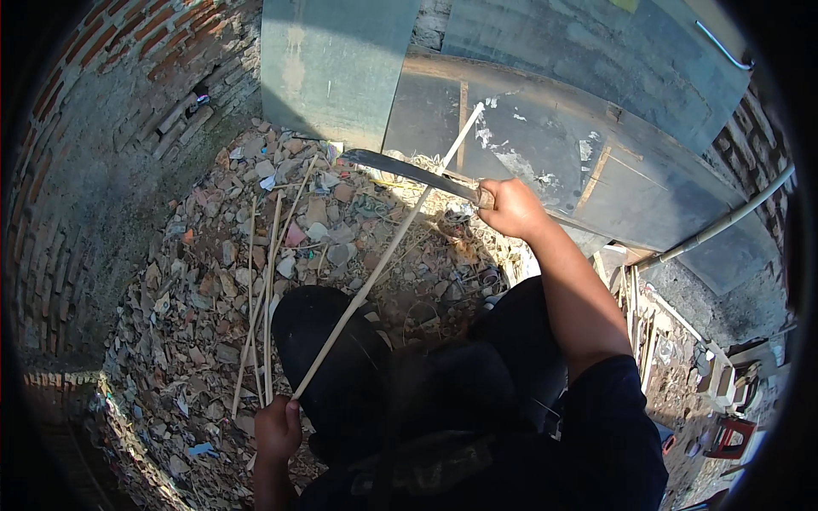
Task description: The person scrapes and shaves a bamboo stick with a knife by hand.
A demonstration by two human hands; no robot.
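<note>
My right hand (511, 208) is closed round the handle of a machete (411, 173), whose long dark blade points left. The blade crosses a pale, thin bamboo stick (383, 261) near its far end; whether it touches, I cannot tell. That stick slants from lower left to upper right, over my left knee. Its near end is gripped in my left hand (278, 427), low on the left. Several similar bamboo sticks (271, 289) lie on the rubble just beyond my left hand.
Broken brick and stone rubble (192, 315) covers the ground. A brick wall (77, 196) rises on the left. Grey-green panels (336, 72) stand ahead. More sticks (646, 332) lie at the right, near a bamboo pole (724, 223) and a red-and-black object (731, 438).
</note>
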